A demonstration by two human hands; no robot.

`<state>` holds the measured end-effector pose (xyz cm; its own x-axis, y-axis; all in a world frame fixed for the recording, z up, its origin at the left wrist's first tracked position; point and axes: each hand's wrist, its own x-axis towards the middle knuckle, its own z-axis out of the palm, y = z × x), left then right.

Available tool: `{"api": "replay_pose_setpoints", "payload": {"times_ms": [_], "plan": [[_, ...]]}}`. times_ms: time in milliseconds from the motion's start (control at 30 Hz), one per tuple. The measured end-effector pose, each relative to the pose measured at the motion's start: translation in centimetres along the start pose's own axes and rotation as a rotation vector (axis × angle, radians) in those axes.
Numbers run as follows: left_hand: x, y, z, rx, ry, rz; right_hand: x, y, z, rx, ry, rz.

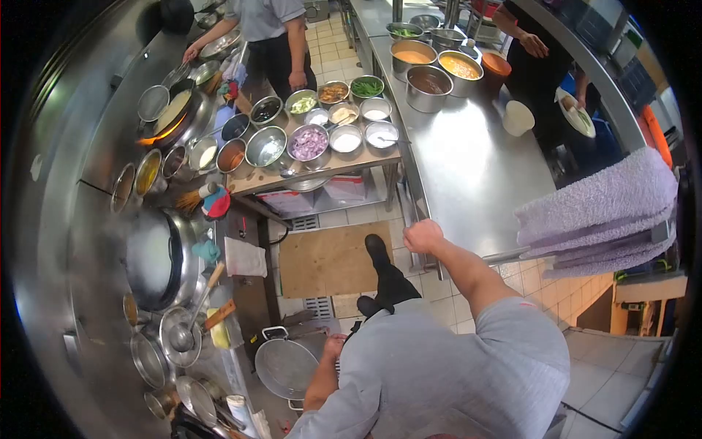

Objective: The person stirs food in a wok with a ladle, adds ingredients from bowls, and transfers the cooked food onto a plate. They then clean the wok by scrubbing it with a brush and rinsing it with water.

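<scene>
My right hand [423, 236] is closed at the near left corner of the steel counter [468, 183]; whether it grips the edge or something small there cannot be made out. Down by my waist, my left hand [334, 347] has its fingers curled, and what they hold, if anything, is hidden. Just left of it is a large two-handled metal pan [287, 367], low beside the stove. Ahead, a small table [292, 180] bears several metal bowls, among them one of chopped purple onion [308, 143] and one of chopped greens [367, 87].
A steaming wok [150, 256] and a wok over flame [175, 113] line the left side. Pots of sauce [429, 88] stand on the counter. One person [267, 36] works ahead; another [537, 73] holds a plate at right. Purple towels [596, 205] hang at right.
</scene>
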<state>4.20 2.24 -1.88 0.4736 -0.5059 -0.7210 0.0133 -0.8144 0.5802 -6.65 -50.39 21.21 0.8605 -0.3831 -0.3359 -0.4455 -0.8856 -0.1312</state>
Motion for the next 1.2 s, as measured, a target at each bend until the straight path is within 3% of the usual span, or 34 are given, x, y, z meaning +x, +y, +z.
{"api": "replay_pose_setpoints", "payload": {"times_ms": [100, 200, 300, 400, 467, 567, 600, 700, 800, 867, 900, 1000, 1033, 1100, 1200], "plan": [[1.6, -0.5, -0.9, 0.067, 0.019, 0.029, -0.1, -0.2, -0.3, 0.018, 0.026, 0.003], [4.9, -3.0, -0.8, -0.115, 0.067, -0.044, 0.1, -0.1, -0.5, 0.034, 0.050, 0.002], [8.0, -5.7, -1.4, 0.020, 0.012, 0.071, 0.1, -0.4, -0.7, 0.024, 0.011, 0.016], [5.7, -0.2, -3.4, -0.014, 0.057, -0.146, 1.0, -0.1, -0.3, -0.023, -0.096, 0.028], [5.3, 1.0, -4.2, -0.041, 0.076, -0.087, 2.1, 0.6, 1.7, -0.049, -0.173, 0.028], [6.5, -0.3, -4.6, -0.048, 0.117, -0.029, 3.0, 0.2, 2.0, 0.077, -0.066, 0.106], [6.8, -0.6, -4.8, -0.050, 0.136, -0.018, 3.6, -0.5, 1.1, 0.181, -0.115, 0.155], [7.0, -0.5, -7.5, 0.518, 0.041, 0.462, 7.6, -0.1, 4.8, 0.272, -0.133, 0.101], [6.8, 3.2, -8.5, 0.142, 0.121, 0.016, 12.5, -0.3, 7.5, 0.333, -0.216, 0.082], [6.2, 8.9, -10.1, -0.228, 0.155, -0.352, 16.3, 0.1, 10.8, 0.400, -0.228, 0.109], [6.7, 9.5, -10.4, -0.090, 0.204, -0.187, 18.4, 0.4, 13.2, 0.435, -0.219, 0.113], [7.6, 11.8, -9.7, 0.081, 0.496, 0.083, 24.4, 0.1, 17.3, 0.356, -0.563, -0.218], [7.5, 13.6, -9.8, 0.054, 0.481, 0.026, 25.0, -2.3, 15.5, 0.509, -0.638, -0.184], [6.2, 18.8, -11.4, 0.010, 0.426, -0.058, 26.5, -5.2, 13.4, 0.508, -0.739, -0.305], [5.6, 21.4, -12.5, -0.009, 0.482, -0.063, 29.8, -6.3, 15.8, 0.066, -0.755, -0.781]]}}
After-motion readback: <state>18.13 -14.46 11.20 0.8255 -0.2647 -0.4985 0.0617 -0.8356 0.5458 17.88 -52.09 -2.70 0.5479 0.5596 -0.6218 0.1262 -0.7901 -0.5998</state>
